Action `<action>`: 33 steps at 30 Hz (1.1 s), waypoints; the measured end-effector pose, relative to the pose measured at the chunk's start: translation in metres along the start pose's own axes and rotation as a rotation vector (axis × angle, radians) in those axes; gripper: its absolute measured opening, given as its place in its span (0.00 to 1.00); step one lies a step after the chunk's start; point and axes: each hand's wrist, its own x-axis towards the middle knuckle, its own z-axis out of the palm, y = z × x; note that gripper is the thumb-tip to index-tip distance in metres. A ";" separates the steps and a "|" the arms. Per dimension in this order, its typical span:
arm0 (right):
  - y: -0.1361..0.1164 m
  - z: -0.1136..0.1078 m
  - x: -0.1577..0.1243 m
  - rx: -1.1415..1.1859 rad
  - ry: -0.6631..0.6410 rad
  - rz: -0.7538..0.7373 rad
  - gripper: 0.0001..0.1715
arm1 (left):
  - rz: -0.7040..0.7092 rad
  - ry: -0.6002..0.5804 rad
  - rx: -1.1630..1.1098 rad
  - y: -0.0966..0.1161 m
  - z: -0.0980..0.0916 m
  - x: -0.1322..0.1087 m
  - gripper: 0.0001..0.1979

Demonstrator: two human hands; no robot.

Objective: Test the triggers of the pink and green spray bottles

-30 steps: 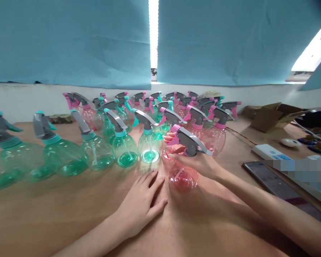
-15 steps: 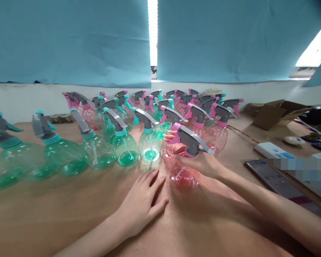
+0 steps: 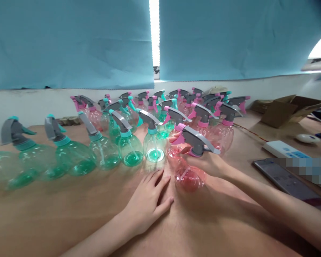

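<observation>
A pink spray bottle (image 3: 190, 177) with a grey and pink trigger head stands near the front, tilted slightly or upright, I cannot tell which. My right hand (image 3: 211, 164) is wrapped round its neck from behind, and the bottle hides part of the fingers. Flat on the tabletop lies my left hand (image 3: 147, 201), fingers spread and holding nothing. Just beyond its fingertips is a green spray bottle (image 3: 154, 144) with a turquoise collar, the right end of a row of several green bottles (image 3: 76, 155). More pink bottles (image 3: 221, 137) stand behind my right hand.
Several pink and green spray bottles crowd the back of the wooden table (image 3: 96, 210). On the right are a phone (image 3: 280, 182), a white power strip (image 3: 283, 149), a white mouse (image 3: 307, 139) and an open cardboard box (image 3: 286, 110). Blue sheets (image 3: 69, 43) hang behind.
The whole scene has shifted slightly to the right in view. Both hands keep their pose, the right one still on the pink spray bottle.
</observation>
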 end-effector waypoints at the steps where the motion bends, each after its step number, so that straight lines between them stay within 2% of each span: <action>1: 0.000 0.000 0.000 0.004 -0.011 0.001 0.16 | -0.004 0.000 0.001 0.000 -0.001 0.000 0.25; 4: 0.000 -0.001 0.001 0.015 -0.029 -0.007 0.20 | -0.014 0.000 0.004 0.000 -0.001 0.001 0.25; 9: -0.001 -0.001 0.001 0.037 -0.021 0.002 0.13 | -0.013 0.013 0.002 0.000 -0.002 0.000 0.24; 13: -0.009 0.000 0.001 0.054 0.051 -0.003 0.06 | -0.008 0.033 -0.004 0.000 -0.001 0.000 0.23; 18: -0.015 0.000 0.001 0.006 0.059 -0.049 0.10 | -0.015 0.027 0.006 0.001 0.000 0.002 0.23; 21: -0.014 0.000 0.002 0.045 0.040 -0.066 0.05 | -0.014 0.010 0.013 0.002 0.001 0.006 0.23; 22: -0.014 0.000 0.002 0.062 0.013 -0.056 0.06 | -0.012 0.012 0.014 0.002 0.001 0.007 0.23; 24: -0.013 0.000 0.002 0.088 -0.043 -0.043 0.19 | -0.010 0.023 0.009 0.002 0.002 0.010 0.23; 26: -0.012 0.000 0.002 0.102 -0.059 -0.048 0.26 | -0.001 0.036 -0.002 0.002 0.004 0.012 0.22; 33: -0.004 0.002 -0.001 0.107 -0.059 -0.047 0.20 | 0.003 0.028 -0.016 0.001 0.006 0.015 0.22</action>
